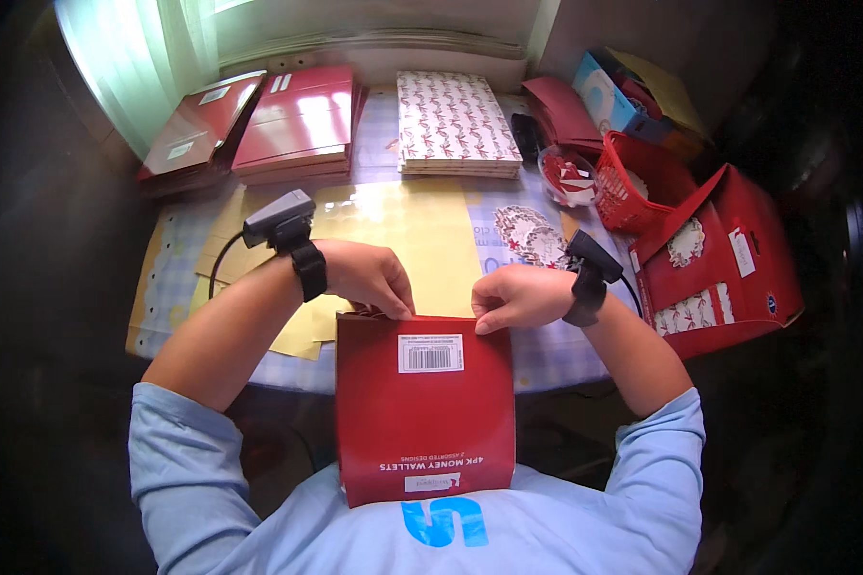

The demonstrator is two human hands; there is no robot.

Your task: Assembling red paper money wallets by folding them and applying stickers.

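A red cardboard packet [422, 407] with a white barcode label rests upright against my shirt at the table's near edge, its printing upside down to me. My left hand [374, 280] is closed at the left part of its far edge, fingers partly tucked behind it. With thumb and fingers my right hand [510, 295] pinches the far right corner. What lies inside the packet is hidden. Just beyond my hands, a yellow sheet [431, 220] covers part of the checked tablecloth. Round patterned paper tags [529, 235] lie in an overlapping group past my right hand.
At the back stand piles of red folded card [297, 120] and a stack of white patterned wallets [455, 120]. On the right are a clear tub [571, 177], a red basket [633, 182], a blue box [609, 101] and a larger red packet [729, 264]. A curtain [144, 67] hangs back left.
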